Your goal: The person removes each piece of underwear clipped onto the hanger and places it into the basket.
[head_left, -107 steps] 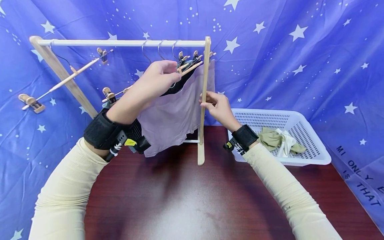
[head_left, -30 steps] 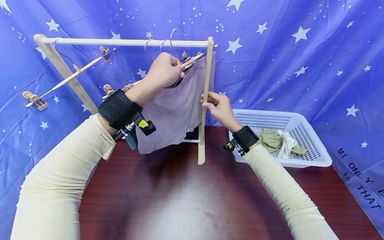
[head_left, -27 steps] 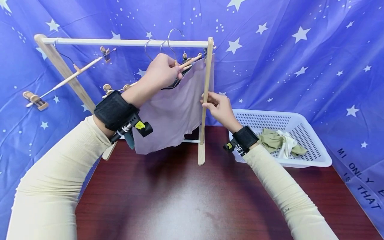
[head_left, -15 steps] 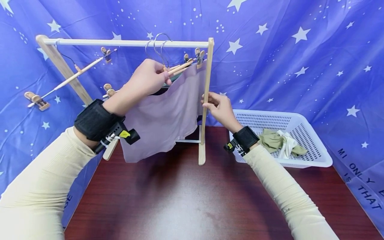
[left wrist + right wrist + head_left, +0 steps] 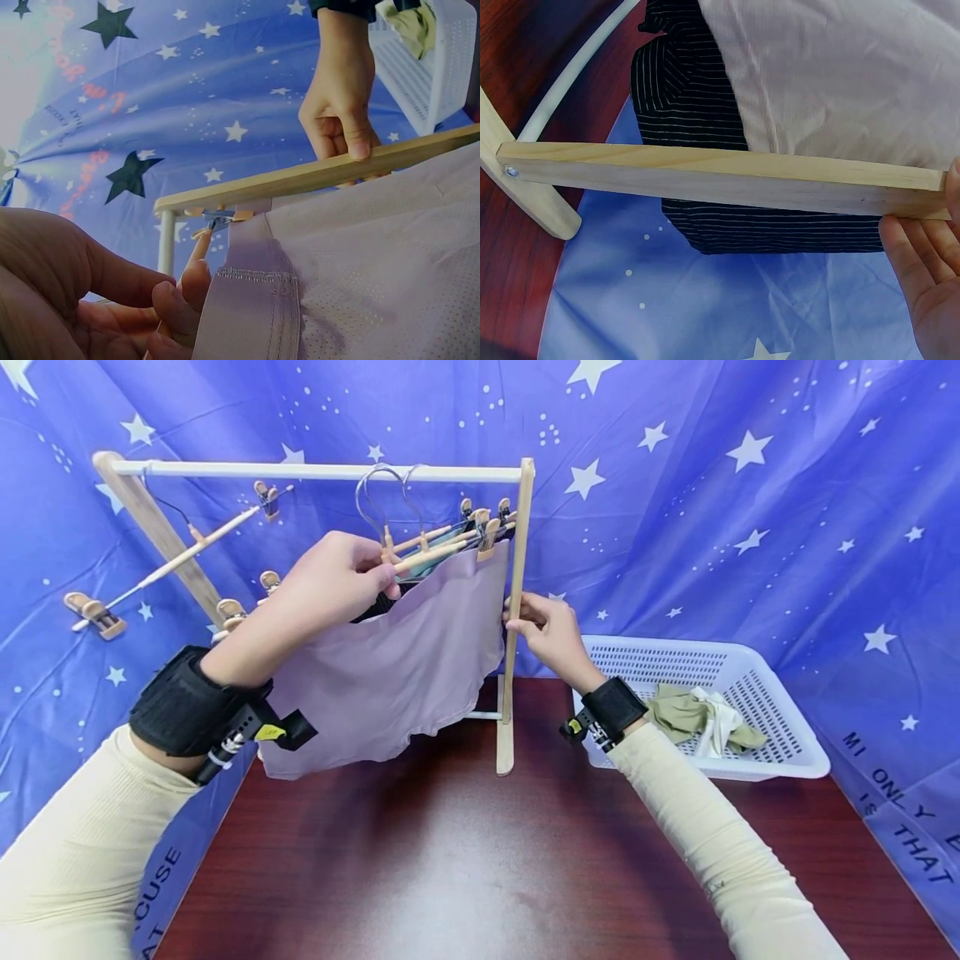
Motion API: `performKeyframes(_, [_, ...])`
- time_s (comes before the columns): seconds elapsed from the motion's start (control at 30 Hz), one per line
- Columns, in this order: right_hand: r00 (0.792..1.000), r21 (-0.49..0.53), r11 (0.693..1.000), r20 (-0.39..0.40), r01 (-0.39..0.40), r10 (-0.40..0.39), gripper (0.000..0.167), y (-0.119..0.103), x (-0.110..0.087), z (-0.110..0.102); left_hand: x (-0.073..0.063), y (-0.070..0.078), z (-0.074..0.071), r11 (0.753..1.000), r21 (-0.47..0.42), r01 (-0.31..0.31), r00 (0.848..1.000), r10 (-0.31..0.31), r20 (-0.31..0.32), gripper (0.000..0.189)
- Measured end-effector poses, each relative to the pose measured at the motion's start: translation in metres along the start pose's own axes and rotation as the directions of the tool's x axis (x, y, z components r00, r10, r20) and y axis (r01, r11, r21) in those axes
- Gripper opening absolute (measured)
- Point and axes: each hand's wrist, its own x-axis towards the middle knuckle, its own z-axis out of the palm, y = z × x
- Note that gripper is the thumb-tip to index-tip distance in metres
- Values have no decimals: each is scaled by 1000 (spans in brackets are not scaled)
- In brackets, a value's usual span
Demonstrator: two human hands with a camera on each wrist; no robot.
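My left hand (image 5: 330, 577) pinches the wooden bar of a clip hanger (image 5: 431, 556) close to its hook. A lilac garment (image 5: 390, 677) with a stitched waistband (image 5: 247, 300) hangs from it, held at the right end by a wooden clip (image 5: 487, 537). The hanger's hook (image 5: 363, 497) overlaps the rack's top rail (image 5: 262, 470) in the head view. My right hand (image 5: 551, 631) grips the rack's right upright (image 5: 519, 552) at mid-height, thumb in front. Behind the lilac garment, a black striped garment (image 5: 682, 82) shows in the right wrist view.
A bare clip hanger (image 5: 180, 556) hangs at the rail's left end. Other hung hangers with clothes sit behind the lilac garment. To the right, a white perforated basket (image 5: 806, 735) holds olive and white cloth (image 5: 678, 708). All stand on a dark red table (image 5: 450, 860).
The hanger with the lilac garment rose off the rail, then came left, down and nearer in my left hand. My right hand has stayed on the upright.
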Motion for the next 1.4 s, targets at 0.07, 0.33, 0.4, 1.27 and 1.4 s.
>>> performKeyframes(0.07, [1000, -11, 1000, -5, 9, -9, 27, 1, 0, 0, -5, -2, -1, 1000, -10, -1, 1000, 1, 1, 29])
performKeyframes(0.33, [1000, -75, 997, -5, 5, -6, 31, 0, -1, -2, -18, -7, 3, 994, -86, -68, 998, 68, 0, 32])
performKeyframes(0.4, [1000, -75, 997, -4, 0, -1, 33, 0, -1, -2, -20, -8, 6, 993, -83, -89, 996, 89, -1, 32])
performKeyframes(1.27, [998, 95, 995, 59, 7, -12, 37, 3, -1, -7, -19, -28, 47, 974, -218, -53, 971, 101, 215, 24])
performKeyframes(1.4, [996, 172, 985, 84, 1, -16, 36, 3, -1, -8, -19, -30, 51, 969, -239, -57, 968, 112, 224, 22])
